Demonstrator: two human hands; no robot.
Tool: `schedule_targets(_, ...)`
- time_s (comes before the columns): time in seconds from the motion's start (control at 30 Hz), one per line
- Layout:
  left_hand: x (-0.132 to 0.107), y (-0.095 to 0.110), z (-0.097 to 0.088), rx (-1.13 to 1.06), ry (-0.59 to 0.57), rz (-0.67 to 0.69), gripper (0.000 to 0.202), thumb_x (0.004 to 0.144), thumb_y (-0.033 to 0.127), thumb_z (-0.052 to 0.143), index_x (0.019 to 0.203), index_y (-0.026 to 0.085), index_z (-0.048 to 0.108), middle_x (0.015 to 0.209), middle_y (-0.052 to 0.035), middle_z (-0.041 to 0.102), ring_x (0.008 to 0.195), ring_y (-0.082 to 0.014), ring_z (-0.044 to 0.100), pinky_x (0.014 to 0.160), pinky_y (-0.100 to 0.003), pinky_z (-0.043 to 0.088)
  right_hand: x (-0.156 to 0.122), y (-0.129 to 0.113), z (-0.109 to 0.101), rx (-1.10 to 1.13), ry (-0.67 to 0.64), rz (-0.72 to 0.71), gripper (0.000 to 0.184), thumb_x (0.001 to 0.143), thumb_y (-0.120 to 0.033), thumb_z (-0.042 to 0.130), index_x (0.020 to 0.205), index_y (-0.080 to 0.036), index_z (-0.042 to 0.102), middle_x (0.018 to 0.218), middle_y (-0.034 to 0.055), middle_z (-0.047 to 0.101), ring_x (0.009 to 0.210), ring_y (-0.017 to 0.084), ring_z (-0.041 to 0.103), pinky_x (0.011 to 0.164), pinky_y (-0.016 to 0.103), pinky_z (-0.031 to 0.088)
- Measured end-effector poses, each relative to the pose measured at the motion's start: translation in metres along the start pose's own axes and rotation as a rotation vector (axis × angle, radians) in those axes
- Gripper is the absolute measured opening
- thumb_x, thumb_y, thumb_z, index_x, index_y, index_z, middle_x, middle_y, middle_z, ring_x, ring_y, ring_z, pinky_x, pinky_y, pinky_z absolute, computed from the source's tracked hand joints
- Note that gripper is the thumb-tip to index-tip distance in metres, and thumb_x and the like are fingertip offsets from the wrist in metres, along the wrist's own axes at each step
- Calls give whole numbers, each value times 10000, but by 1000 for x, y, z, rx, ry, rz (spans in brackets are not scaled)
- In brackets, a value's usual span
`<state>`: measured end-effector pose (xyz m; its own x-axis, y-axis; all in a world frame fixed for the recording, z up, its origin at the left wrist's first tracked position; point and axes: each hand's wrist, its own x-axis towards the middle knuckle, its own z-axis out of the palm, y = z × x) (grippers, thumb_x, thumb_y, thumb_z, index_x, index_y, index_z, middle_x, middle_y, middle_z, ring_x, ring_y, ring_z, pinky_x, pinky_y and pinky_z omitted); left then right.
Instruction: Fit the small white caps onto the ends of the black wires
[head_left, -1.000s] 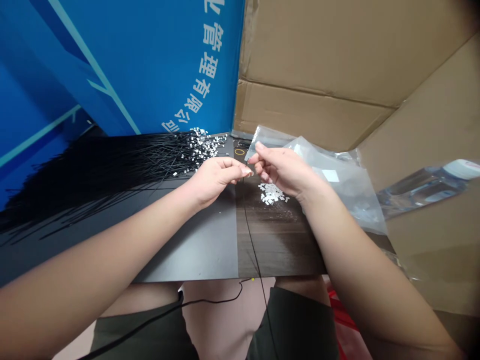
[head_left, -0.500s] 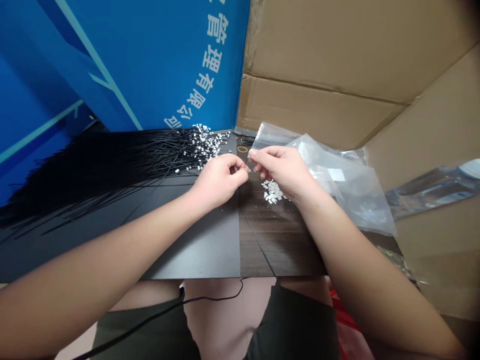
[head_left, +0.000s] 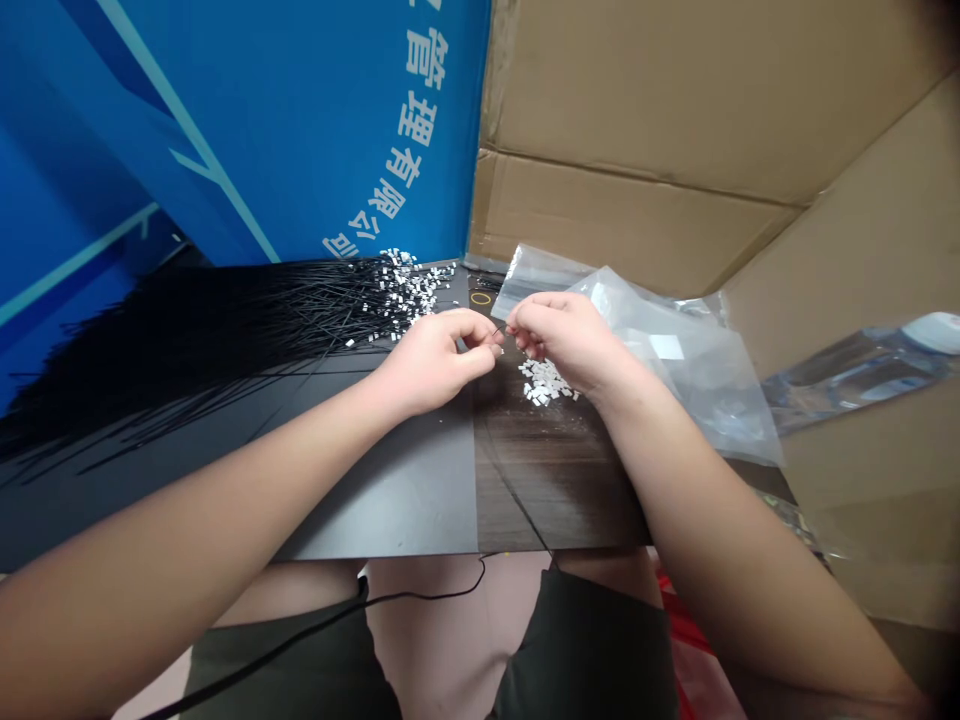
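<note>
At the middle of the dark desk (head_left: pixel 390 490), both hands meet fingertip to fingertip. The left hand (head_left: pixel 439 355) is pinched on the far end of a single thin black strand (head_left: pixel 517 500), which trails back toward the near edge. The right hand (head_left: pixel 570 335) has its fingertips squeezed together right at that end, though what they grip is too small to tell.

Far left lies a big fan of black strands (head_left: pixel 225 320), their ends already capped with tiny white pieces (head_left: pixel 409 285) — plenty done, by the look of it. Just under the right hand sits a small heap of loose white pieces (head_left: pixel 546 382), beside a crumpled clear plastic bag (head_left: pixel 675 360) — so some remain.
</note>
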<state>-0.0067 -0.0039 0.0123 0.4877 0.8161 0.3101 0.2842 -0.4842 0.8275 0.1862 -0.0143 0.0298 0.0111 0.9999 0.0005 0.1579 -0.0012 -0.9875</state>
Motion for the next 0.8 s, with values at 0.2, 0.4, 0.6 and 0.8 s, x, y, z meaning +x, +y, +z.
schedule_targets(0.2, 11, -12, -21, -701, -8, -319, 116, 752, 299, 829, 760, 194, 780, 1240, -110, 797, 911, -171, 659, 824, -349, 533, -12, -13, -25, 31, -285, -186, 91, 719, -229, 729, 639, -195, 704, 606, 3, 585, 575, 107, 466, 562, 261, 367)
schedule_targets(0.4, 6, -7, -23, -801, -343, -401, 109, 702, 309, 834, 740, 210, 808, 1141, -119, 801, 807, -175, 641, 796, -368, 550, -27, -22, -39, 77, -911, -208, 559, 665, -720, 843, 533, -215, 644, 542, 43, 583, 584, 158, 556, 629, 328, 493)
schedule_targets(0.6, 0, 3, -17, -758, -407, -368, 110, 663, 306, 852, 682, 215, 794, 1020, -127, 817, 793, -208, 669, 759, -391, 555, -23, -26, -35, -60, -910, -270, 247, 802, -407, 831, 704, -188, 771, 673, 33, 693, 673, 143, 589, 715, 295, 494)
schedule_targets(0.8, 4, -10, -19, -733, -424, -401, 69, 699, 249, 858, 697, 201, 809, 1081, -136, 820, 868, -217, 725, 831, -406, 584, -15, -18, -37, -167, -533, -224, 93, 789, -232, 746, 713, -185, 770, 718, 6, 706, 672, 117, 567, 660, 261, 435)
